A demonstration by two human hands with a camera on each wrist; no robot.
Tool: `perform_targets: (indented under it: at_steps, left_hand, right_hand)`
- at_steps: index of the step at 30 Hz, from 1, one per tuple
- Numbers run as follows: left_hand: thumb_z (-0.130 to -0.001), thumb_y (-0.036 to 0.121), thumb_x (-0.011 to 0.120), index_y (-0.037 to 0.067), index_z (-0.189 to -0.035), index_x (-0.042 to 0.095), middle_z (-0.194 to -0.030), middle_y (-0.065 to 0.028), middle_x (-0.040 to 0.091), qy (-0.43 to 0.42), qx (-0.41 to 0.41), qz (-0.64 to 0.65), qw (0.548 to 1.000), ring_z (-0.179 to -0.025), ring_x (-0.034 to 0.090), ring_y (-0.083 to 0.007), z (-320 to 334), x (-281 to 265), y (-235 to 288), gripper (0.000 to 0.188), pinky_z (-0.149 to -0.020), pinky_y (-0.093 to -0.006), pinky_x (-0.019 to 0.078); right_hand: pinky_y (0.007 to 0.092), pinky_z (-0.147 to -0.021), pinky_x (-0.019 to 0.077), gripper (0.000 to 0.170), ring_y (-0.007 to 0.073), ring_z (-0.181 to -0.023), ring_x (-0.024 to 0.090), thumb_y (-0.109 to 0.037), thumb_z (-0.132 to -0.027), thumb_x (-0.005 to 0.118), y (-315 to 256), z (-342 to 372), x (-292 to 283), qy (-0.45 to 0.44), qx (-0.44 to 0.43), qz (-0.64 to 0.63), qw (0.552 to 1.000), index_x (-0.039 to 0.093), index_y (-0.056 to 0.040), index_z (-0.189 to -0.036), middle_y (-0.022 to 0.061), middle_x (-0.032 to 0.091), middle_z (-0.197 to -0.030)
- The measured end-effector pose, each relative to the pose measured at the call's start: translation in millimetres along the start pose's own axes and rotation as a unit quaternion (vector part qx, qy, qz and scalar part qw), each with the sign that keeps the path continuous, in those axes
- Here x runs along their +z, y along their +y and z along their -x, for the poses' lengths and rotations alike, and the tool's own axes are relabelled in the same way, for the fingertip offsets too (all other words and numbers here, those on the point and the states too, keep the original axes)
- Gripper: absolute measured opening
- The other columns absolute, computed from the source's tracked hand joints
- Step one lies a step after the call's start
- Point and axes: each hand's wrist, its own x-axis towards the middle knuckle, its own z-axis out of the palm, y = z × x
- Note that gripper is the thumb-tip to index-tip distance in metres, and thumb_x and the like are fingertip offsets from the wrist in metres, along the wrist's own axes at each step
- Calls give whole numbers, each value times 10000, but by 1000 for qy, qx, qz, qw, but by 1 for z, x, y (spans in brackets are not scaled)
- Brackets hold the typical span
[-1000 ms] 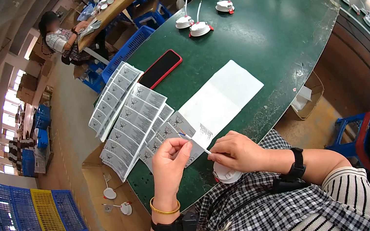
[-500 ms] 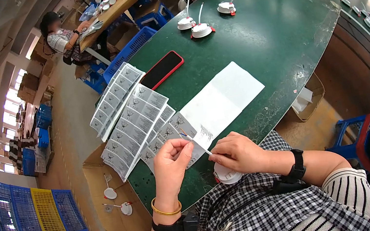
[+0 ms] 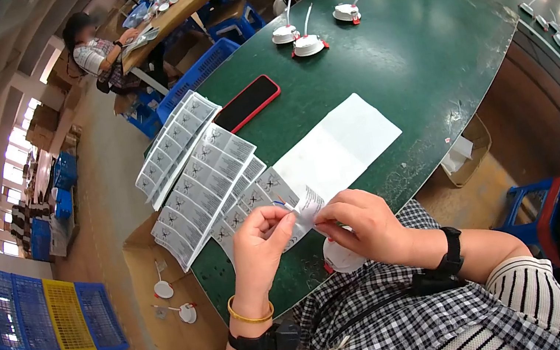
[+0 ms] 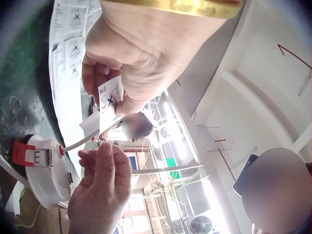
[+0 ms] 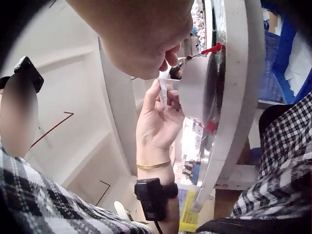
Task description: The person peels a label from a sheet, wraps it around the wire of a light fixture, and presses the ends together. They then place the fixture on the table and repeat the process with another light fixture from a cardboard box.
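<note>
A small printed label [image 4: 110,101] is pinched between the thumb and fingers of my left hand [image 3: 257,246], around the white cable [image 4: 83,140] of a round white lamp [image 4: 48,173]. My right hand [image 3: 364,226] is just to the right, its thumb and fingertips drawn together at the cable and label; whether they grip either is hidden. The lamp, with red clips, sits below my right hand at the table's front edge. Sheets of grey labels [image 3: 202,181] lie left of my hands, beside a blank white sheet [image 3: 338,146].
A red-edged phone [image 3: 247,103] lies behind the label sheets. Three lamps [image 3: 309,45] stand farther back on the green table [image 3: 423,52]. A cardboard box [image 3: 173,336] with lamps is at the lower left, a blue basket [image 3: 199,77] beyond the table's left edge. Two people work at the back.
A label has come up between my hands at the cable. My right hand has shifted slightly, its fingers now nearer my left. The view has moved a little.
</note>
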Motion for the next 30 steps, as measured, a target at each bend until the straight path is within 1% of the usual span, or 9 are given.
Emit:
perform_targets:
  at_steps: [13,15,16,21,23,24,26,29,30]
  left_hand:
    - [-864,58,611,5,-907,595,-784,34,568,-3,12,-10,1000,-683,484,-11,-2,-2,-1,70,-586,-160,380]
    - [-860,82,627,1,-913,600,-803,22,585,-7,5,-5,1000,-715,512,-25,-2,-6,-3,101,-625,-171,410]
    - [-856,107,643,-4,-918,605,-822,11,603,-12,-2,-1,1000,-747,539,-38,-2,-7,-5,133,-664,-182,441]
    - [-855,106,641,-15,-941,604,-853,-10,619,-16,16,4,1000,-772,560,-52,-5,-8,-8,153,-693,-194,462]
    - [-854,99,640,-21,-957,600,-867,-21,628,-19,17,12,1000,-780,566,-56,-5,-6,-8,163,-702,-196,466]
    - [-849,89,643,-16,-976,595,-882,-32,635,-18,44,26,999,-782,571,-61,-5,-3,-9,172,-706,-201,472]
    - [-844,78,646,-11,-995,589,-897,-44,642,-8,71,47,996,-784,577,-65,-1,-1,-8,185,-709,-207,477]
    - [-834,61,652,7,-1017,580,-925,-63,649,28,51,38,998,-782,590,-74,7,-1,-5,204,-718,-226,492]
    - [-831,67,658,14,-1013,580,-913,-57,645,56,77,27,995,-776,592,-76,8,-1,-10,204,-717,-228,496]
  right_hand:
    - [329,-550,478,156,231,-647,588,-85,-707,715,-1,-10,9,20,-24,44,999,619,-78,-831,52,586,-730]
    - [328,-550,480,154,229,-647,590,-93,-703,720,0,-10,10,13,-21,43,999,624,-79,-823,53,587,-725]
    - [325,-552,484,147,226,-647,593,-105,-705,724,0,-11,10,4,1,32,999,629,-77,-814,55,590,-719]
    - [316,-559,497,142,209,-659,616,-143,-724,732,-3,-18,9,-42,64,8,997,639,-61,-793,64,606,-720]
    - [300,-542,495,137,184,-621,628,-136,-759,717,-5,-21,8,-70,136,-32,988,632,-41,-810,72,627,-749]
    - [300,-542,495,137,184,-621,628,-136,-759,717,-7,-22,7,-79,133,-30,988,632,-41,-810,72,627,-749]
    - [270,-511,479,123,139,-574,625,-119,-787,699,-9,-24,4,-86,206,-56,973,625,-27,-821,63,635,-753]
    - [228,-486,448,112,88,-529,590,-108,-802,689,-5,-24,4,-71,207,-84,972,621,-22,-825,47,635,-732]
    - [228,-486,448,112,88,-529,590,-108,-802,689,-4,-23,4,-82,203,-81,973,621,-22,-825,47,635,-732]
